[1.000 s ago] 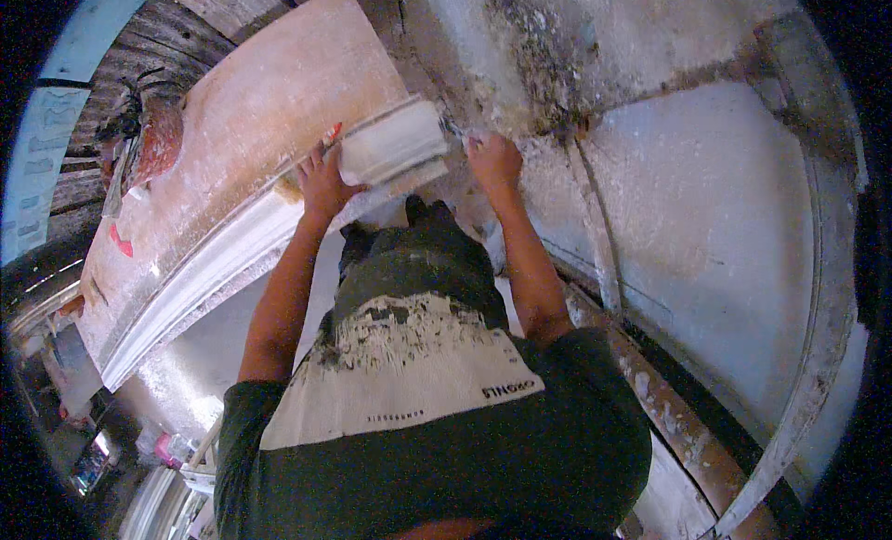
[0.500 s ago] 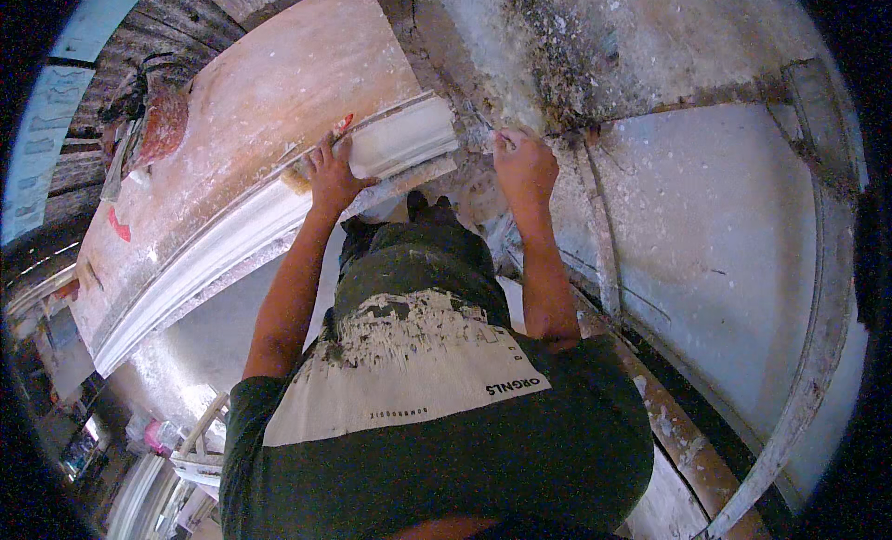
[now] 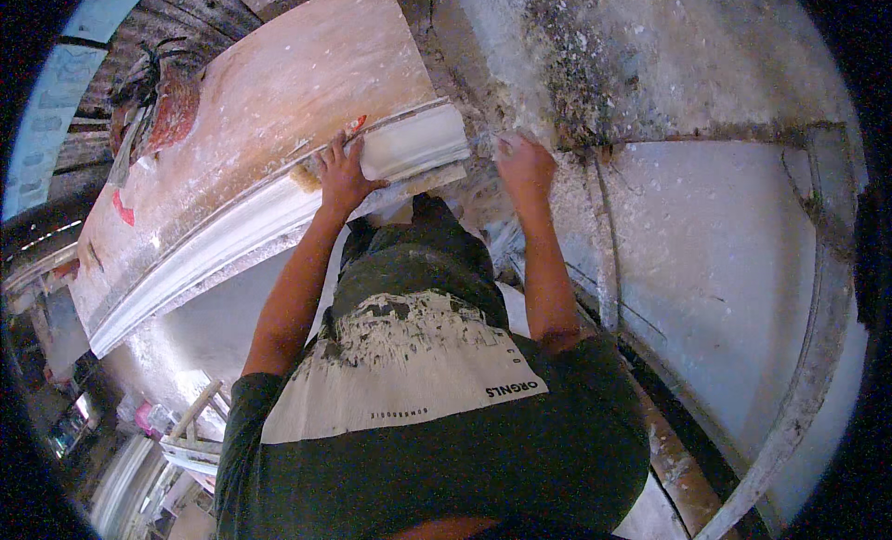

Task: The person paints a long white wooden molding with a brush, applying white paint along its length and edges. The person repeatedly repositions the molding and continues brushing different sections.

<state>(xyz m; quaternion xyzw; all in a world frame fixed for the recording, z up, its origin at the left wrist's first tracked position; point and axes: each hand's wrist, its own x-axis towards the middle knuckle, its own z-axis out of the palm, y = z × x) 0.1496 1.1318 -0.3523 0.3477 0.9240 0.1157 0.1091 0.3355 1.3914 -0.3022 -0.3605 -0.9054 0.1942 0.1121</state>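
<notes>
A long white plaster moulding [image 3: 413, 142] with a ridged profile lies along the near edge of a dusty brown board [image 3: 307, 85]. My left hand [image 3: 344, 179] rests on top of it, fingers spread and thumb out to the right. Against that hand's left side sits a small yellowish, fibrous-looking lump [image 3: 305, 176]. Just past the moulding's right end, my right hand [image 3: 526, 168] is closed, fingers pinched together. What it holds is too small and blurred to name. A small red piece [image 3: 359, 123] lies beyond my left fingertips.
Another red scrap [image 3: 122, 208] lies on the board's left part. Beyond it sits a reddish container [image 3: 172, 103] with tools or rags. A stained wall [image 3: 688, 57] rises at the far right, with a pale panel [image 3: 715, 233] and a curved frame [image 3: 818, 326] nearer me.
The whole view has shifted slightly, with the board and moulding now a little lower and farther right at their right end. My left hand stays on the moulding; the right stays closed near its end.
</notes>
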